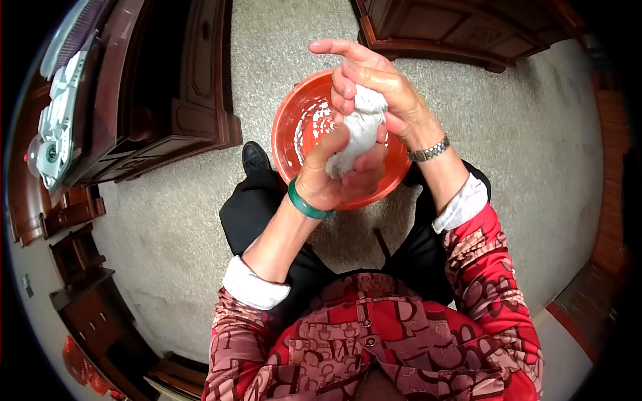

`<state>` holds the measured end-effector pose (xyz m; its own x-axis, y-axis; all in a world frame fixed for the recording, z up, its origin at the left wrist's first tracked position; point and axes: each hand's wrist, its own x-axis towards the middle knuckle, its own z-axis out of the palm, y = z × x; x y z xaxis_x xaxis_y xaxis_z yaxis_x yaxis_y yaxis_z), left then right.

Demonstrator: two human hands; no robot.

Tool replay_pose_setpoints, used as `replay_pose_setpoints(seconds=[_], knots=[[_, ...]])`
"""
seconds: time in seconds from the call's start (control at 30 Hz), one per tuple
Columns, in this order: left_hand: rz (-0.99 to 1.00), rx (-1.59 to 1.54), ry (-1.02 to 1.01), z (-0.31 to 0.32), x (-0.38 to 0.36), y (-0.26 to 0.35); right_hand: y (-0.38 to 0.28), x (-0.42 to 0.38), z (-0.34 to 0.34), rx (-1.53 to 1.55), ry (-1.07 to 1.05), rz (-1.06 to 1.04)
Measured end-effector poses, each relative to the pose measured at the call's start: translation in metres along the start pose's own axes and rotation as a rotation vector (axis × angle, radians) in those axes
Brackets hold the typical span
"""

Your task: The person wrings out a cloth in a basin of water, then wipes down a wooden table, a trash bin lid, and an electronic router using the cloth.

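Both of my hands hold a bunched white cloth [361,131] above an orange-red basin [283,127] with water in it. My left hand [328,167], with a green bangle at the wrist, has its fingers wrapped round the lower part of the cloth. From the upper right, my right hand [381,83], wearing a metal watch, grips the upper end, with its index finger stretched out to the left. The cloth is squeezed into a compact roll, partly covered by the fingers.
The basin sits between my legs, near a black shoe [255,158]. Dark wooden furniture [190,73] stands at the left, with light-coloured trays [63,120] on top. Another wooden cabinet [455,30] is at the upper right. Speckled floor [535,154] lies around.
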<state>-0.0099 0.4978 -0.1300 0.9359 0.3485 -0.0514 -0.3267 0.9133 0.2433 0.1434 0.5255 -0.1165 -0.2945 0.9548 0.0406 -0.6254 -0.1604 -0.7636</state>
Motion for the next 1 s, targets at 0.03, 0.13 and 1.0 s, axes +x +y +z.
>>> replay_pose_setpoints(seconds=[0.03,0.13,1.0], knots=[[-0.024,0.004,0.034,-0.001,0.0,-0.002,0.001,-0.001,-0.001,-0.034,0.073,0.03],[-0.079,0.154,0.265,-0.004,0.002,0.001,0.016,0.003,-0.003,-0.161,0.223,0.043],[-0.09,0.33,0.281,-0.01,0.005,-0.006,0.0,-0.002,-0.034,-0.192,0.06,0.035]])
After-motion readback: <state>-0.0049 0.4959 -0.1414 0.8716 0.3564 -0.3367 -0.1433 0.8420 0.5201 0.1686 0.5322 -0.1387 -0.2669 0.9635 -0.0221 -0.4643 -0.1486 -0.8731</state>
